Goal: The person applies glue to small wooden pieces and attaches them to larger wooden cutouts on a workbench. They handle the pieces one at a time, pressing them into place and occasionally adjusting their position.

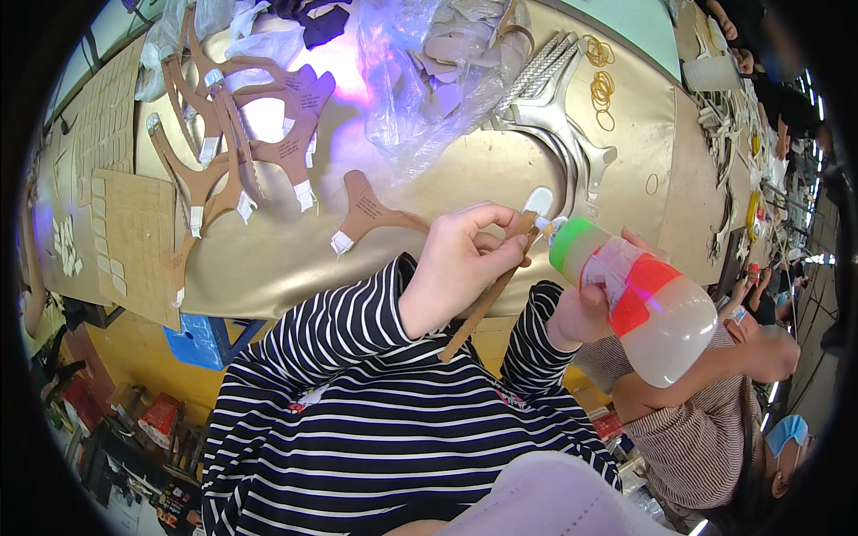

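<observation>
My left hand (469, 259) pinches a brown strap (483, 313) just above the table's front edge; its narrow end hangs down toward me. The strap's upper end carries a white tip (538, 200). My right hand (581, 314) is wrapped round a squeeze bottle (666, 326) with a green cap and red tape, whitish liquid inside. The bottle is tilted, its nozzle at the strap beside my left fingers. A brown forked strap piece (362, 214) with a white end lies left of my left hand; whether it joins the held strap is hidden.
Several brown forked strap pieces (201, 179) lie at the left. Clear plastic bags (402, 98) with cut pieces lie at the back. Silver forked straps (545, 116) are stacked to their right, near rubber bands (603, 89). A person in a striped top (688, 438) sits at my right.
</observation>
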A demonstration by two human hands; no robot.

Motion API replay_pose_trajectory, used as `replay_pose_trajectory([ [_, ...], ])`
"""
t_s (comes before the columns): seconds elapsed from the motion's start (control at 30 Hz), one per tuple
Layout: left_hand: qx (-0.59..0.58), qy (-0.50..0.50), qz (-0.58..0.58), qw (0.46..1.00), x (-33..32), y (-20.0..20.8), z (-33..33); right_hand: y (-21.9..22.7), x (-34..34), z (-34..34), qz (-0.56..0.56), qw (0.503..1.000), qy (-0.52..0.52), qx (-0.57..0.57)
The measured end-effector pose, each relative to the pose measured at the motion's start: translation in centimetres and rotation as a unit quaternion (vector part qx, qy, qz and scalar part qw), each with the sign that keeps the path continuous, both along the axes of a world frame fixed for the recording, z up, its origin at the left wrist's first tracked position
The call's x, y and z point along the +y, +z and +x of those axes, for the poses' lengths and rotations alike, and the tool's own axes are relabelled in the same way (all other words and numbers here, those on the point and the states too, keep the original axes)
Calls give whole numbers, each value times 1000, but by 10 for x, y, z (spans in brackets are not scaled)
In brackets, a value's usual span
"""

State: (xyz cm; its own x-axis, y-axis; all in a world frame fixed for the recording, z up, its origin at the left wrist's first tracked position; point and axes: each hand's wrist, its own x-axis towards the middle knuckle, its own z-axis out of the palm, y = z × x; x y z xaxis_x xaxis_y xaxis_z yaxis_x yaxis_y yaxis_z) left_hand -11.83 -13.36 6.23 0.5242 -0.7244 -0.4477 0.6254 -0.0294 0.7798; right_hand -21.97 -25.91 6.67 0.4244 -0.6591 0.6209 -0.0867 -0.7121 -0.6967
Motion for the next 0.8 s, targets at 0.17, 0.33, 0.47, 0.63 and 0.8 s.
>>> replay_pose_trajectory([
  [0.17,-3,-5,21,1000,2,-1,0,3,4,4,-17,999,-31,-6],
  [0.33,-49,-15,9,999,0,-3,-4,18,-10,-18,-154,973,129,113],
  [0.47,-56,-13,5,998,0,-4,-6,20,-20,-27,-244,942,173,152],
  [0.63,-71,-9,13,997,1,-2,-6,22,-14,-24,-277,930,172,169],
  [0.8,-113,13,34,993,0,-6,-8,17,6,-13,-264,953,29,149],
])
